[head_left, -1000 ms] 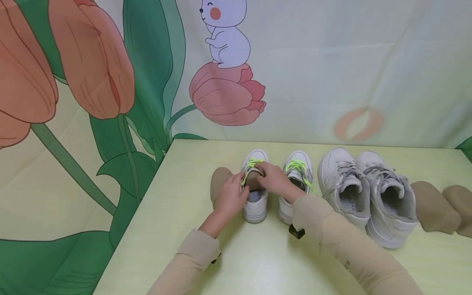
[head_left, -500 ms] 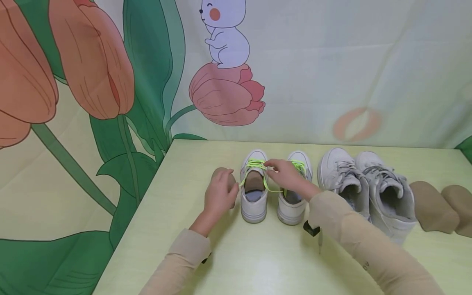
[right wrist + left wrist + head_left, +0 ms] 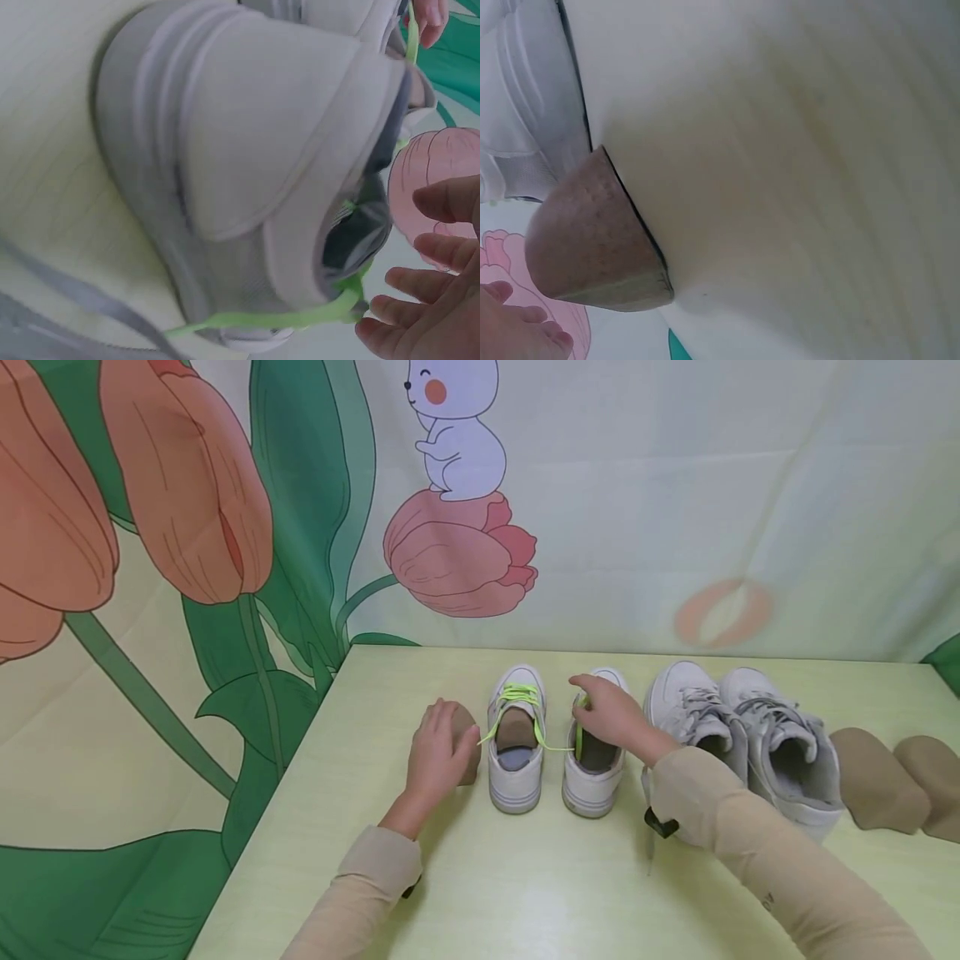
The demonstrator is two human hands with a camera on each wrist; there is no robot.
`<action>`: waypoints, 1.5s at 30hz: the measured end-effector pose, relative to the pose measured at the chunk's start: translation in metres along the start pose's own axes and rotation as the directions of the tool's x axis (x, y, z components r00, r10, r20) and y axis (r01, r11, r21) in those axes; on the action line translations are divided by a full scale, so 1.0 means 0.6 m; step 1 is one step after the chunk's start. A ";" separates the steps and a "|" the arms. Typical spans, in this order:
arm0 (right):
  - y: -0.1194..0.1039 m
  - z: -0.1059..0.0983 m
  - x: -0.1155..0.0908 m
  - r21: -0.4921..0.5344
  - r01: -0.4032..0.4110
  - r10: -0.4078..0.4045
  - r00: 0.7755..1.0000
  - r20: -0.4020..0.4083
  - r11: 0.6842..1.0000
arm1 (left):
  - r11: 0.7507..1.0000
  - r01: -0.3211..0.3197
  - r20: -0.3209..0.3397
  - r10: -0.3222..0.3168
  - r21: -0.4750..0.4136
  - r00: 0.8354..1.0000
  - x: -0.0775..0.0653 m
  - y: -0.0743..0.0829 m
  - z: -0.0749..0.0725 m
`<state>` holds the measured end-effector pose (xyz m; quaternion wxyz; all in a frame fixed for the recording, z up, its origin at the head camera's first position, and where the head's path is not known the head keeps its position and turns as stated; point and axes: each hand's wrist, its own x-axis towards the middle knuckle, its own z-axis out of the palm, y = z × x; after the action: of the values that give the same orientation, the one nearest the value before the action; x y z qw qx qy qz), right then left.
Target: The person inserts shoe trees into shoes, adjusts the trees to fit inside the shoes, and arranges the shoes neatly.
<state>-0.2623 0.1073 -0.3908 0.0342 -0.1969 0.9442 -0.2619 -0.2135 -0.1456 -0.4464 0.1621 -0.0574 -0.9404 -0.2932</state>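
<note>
My left hand (image 3: 433,756), fingers loosely extended, hovers over a brown toe-shaped shoe insert (image 3: 468,743) on the table and overlaps its left part. In the left wrist view the fingers (image 3: 525,313) show just beyond the insert (image 3: 592,240). To its right stands a small white sneaker (image 3: 515,793) with neon green laces, another brown insert (image 3: 516,729) inside its toe. My right hand (image 3: 611,714) reaches over the matching sneaker (image 3: 590,797), hiding much of its front. In the right wrist view its fingers (image 3: 416,285) are spread beside the shoe's opening, close to a green lace (image 3: 300,318).
Two larger white sneakers with grey laces, the nearer one (image 3: 686,697) partly behind my right hand and sleeve, stand to the right. Beyond them lie two more brown inserts (image 3: 877,781). A printed tulip cloth (image 3: 600,527) hangs behind the pale table (image 3: 517,893).
Both hands have left the left small sneaker, uncovering the insert in it. My left hand has moved left to the loose insert; my right hand has moved right, over the second small sneaker.
</note>
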 end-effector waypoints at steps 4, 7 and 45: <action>0.016 0.001 -0.002 -0.034 -0.002 0.002 1.000 0.008 0.999 | 0.998 0.060 0.069 -0.061 0.010 0.996 -0.001 -0.007 0.003; 0.023 0.002 -0.005 -0.041 0.007 -0.007 1.000 0.006 0.999 | 0.996 0.091 0.106 -0.092 0.013 0.990 0.000 -0.014 0.005; 0.036 0.003 -0.015 -0.089 0.004 0.006 0.994 0.112 0.996 | 0.965 0.232 0.246 -0.198 -0.120 0.949 -0.002 -0.035 0.019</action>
<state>-0.2615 0.1271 -0.4036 0.0785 -0.2119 0.9516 -0.2083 -0.2194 -0.1563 -0.4668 0.0138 0.0001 -0.9292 -0.3694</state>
